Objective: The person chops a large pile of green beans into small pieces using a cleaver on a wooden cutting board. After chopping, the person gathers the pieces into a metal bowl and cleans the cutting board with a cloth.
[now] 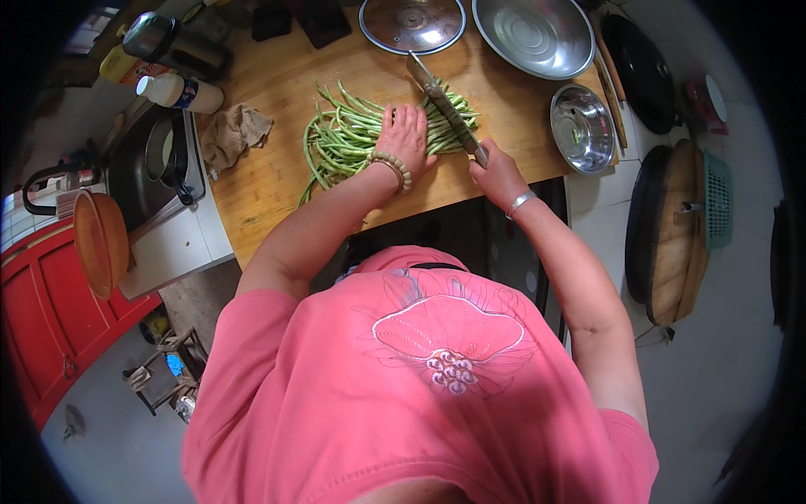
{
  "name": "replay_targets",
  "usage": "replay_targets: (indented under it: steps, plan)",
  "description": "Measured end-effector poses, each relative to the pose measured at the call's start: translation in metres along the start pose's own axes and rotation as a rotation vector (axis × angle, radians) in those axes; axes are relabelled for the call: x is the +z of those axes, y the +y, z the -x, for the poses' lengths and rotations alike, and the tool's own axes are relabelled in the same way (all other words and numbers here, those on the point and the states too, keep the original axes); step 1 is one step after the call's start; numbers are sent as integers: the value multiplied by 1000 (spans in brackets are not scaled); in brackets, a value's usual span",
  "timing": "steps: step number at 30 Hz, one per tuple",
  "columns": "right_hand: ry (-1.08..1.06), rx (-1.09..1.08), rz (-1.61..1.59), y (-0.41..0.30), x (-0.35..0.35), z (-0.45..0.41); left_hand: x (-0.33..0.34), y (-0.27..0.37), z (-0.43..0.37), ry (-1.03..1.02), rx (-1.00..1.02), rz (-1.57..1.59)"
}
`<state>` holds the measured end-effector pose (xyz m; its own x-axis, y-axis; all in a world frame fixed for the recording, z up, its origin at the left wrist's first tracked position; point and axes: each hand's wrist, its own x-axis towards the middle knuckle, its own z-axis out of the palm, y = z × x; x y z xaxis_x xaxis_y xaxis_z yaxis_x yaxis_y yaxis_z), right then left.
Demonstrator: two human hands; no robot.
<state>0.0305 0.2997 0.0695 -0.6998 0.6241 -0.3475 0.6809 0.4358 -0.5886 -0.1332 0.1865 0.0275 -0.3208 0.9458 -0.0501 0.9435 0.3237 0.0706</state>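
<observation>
A large bunch of long green beans (340, 129) lies across the wooden tabletop (264, 183). My left hand (404, 140) rests on top of them, fingers together, holding them down. In my right hand (497, 171) is the handle of a broad cleaver (444, 104). Its blade stands on edge across the right part of the bunch, just to the right of my left fingers. Some bean ends (465, 112) show on the blade's far side. Whether the edge has cut through the beans is hidden.
A glass lid (412, 22), a large metal basin (535, 34) and a smaller metal bowl (580, 129) sit along the far and right sides. To the left are a brown cloth (236, 132), a white bottle (182, 92) and a sink (135, 170) with a pan (160, 148).
</observation>
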Motion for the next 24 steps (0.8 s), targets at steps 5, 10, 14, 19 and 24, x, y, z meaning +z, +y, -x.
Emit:
replay_targets:
  steps: [5, 10, 14, 19, 24]
  plan:
    - [-24, -5, -7, 3, -8, -3, -8, -9, 0, -35, -34, 74]
    - [-63, 52, -5, -1, -4, 11, -11, -30, 8, -32, -94, 48]
    - [20, -49, 5, 12, -3, 13, -13, -31, 10, 18, -95, 53]
    - [203, -60, -144, 16, -23, 27, -23, -30, -7, 188, -35, 186]
    - [233, 30, -293, 31, -45, 37, -8, -17, -72, 299, 22, 326]
